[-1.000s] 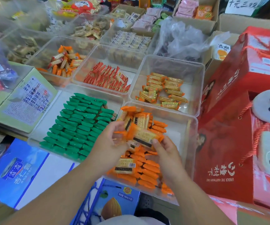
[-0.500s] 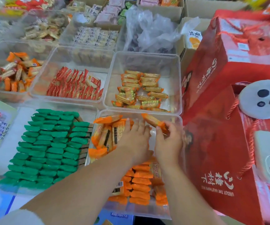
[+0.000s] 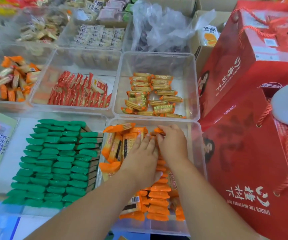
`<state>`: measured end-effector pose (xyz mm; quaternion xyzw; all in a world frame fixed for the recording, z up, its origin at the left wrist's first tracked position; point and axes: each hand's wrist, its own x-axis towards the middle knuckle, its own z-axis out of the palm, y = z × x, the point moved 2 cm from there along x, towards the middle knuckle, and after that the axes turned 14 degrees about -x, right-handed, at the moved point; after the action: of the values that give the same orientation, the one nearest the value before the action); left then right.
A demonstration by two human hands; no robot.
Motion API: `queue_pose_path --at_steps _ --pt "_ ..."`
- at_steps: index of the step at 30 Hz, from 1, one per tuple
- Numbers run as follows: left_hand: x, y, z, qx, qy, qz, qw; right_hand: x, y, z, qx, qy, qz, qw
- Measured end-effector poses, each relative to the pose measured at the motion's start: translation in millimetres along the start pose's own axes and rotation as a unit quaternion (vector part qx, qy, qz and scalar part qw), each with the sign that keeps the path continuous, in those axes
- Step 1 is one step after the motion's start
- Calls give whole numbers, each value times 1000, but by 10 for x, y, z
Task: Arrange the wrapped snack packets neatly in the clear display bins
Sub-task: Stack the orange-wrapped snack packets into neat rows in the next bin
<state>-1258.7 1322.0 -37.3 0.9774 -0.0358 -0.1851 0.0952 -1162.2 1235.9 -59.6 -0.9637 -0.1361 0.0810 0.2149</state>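
Since half a sec ago, right hand (image 3: pixel 172 146) has brought its orange packet (image 3: pixel 159 131) down from the far corner of the clear bin (image 3: pixel 197 153) to just beside left hand (image 3: pixel 143 153). R fingers curl & pinch that packet at one end; L lies flat, fingers straight, pressing the upright packets (image 3: pixel 120 146) back. I'd judge these light, crinkly, slick film w/ brittle biscuit inside, so I'd hold by sealed ends or narrow edges, no squeezing mid-body. Stacked row (image 3: pixel 158 194) fills the bin's near part.
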Motion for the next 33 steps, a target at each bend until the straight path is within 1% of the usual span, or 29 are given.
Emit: queue_pose_path --at_steps 2,3,4,6,7,8,10,12,13,14,15,16,17,18,20,23,27,30,33 --pt "-149 7 -83 -57 45 26 997 71 -17 1 -11 -20 3 1000" --pt "-250 1 -122 -79 87 46 992 91 -12 -3 13 -17 14 1000" --pt "-368 -15 -144 -94 147 64 983 99 0 -6 59 -11 35 998" --pt "-611 -115 -157 -134 283 71 947 108 53 25 137 -10 86 987" --pt "-732 -190 -142 -154 331 47 930 107 81 56 156 -14 108 982" --pt "-846 -275 -119 -171 364 5 916 102 103 91 177 -22 131 975" --pt "-1048 -439 -36 -217 408 -103 881 95 133 168 229 -49 184 955" --pt "-1182 -566 85 -295 411 -220 834 88 138 235 264 -86 218 936" --pt "-1217 -611 166 -352 385 -276 807 89 144 267 279 -104 230 927" --pt "-1236 -636 257 -418 341 -322 778 86 149 289 293 -119 240 918" --pt "-1239 -644 343 -476 298 -345 752 85 156 301 306 -131 247 910" --pt "-1232 -635 419 -512 264 -348 740 89 164 310 315 -141 252 904" --pt "-1216 -618 482 -527 239 -336 743 96 172 319 320 -151 253 901" --pt "-1201 -588 520 -527 227 -320 754 101 170 328 316 -161 251 901" --pt "-1185 -556 548 -511 224 -303 772 110 148 367 278 -174 244 913" --pt "-1176 -573 557 -483 225 -310 787 140 99 395 222 -168 233 932" --pt "-1174 -573 558 -487 228 -292 791 195 127 402 206 -152 244 935" --pt "-1171 -576 569 -482 231 -293 792 158 143 432 219 -177 241 929" --pt "-1168 -573 584 -477 223 -294 798 159 109 470 223 -193 264 918"
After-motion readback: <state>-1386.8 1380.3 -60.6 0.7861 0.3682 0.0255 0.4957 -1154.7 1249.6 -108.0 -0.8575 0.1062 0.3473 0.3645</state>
